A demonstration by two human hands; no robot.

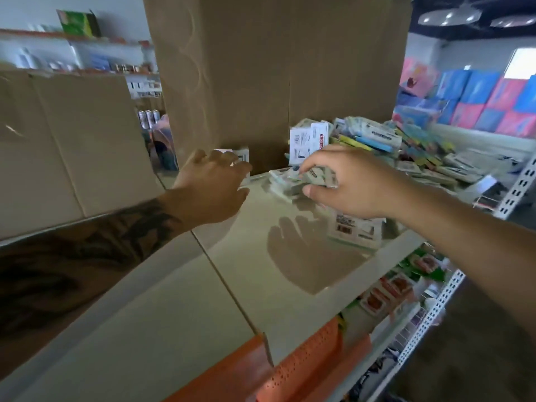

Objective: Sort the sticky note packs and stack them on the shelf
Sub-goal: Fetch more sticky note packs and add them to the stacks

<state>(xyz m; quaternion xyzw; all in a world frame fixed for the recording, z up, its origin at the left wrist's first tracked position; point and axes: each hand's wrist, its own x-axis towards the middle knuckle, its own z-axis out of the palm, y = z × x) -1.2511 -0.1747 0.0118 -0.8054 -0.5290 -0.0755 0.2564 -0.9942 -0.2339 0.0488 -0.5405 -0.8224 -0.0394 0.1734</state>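
Nearest us, the pale shelf (pixel 261 274) carries the shadow of our arms, with a white pack (pixel 355 232) lying flat just under our right wrist. Above it, our right hand (pixel 345 181) pinches a pale green sticky note pack (pixel 314 175) between thumb and fingers, over a low stack (pixel 285 184) of like packs by the cardboard box (pixel 275 76). Our left hand (pixel 211 184) reaches in with fingers spread and relaxed, gripping nothing, toward a small white pack (pixel 242 156) standing against the box. Behind the stack two white packs (pixel 307 143) stand upright, and farther right an unsorted heap (pixel 406 149) of green, yellow and blue packs sprawls across the shelf. To do this step well, we judge, the held pack should come down flat and square on the matching stack, edges aligned, with the free hand steadying the pile so that it does not slide.
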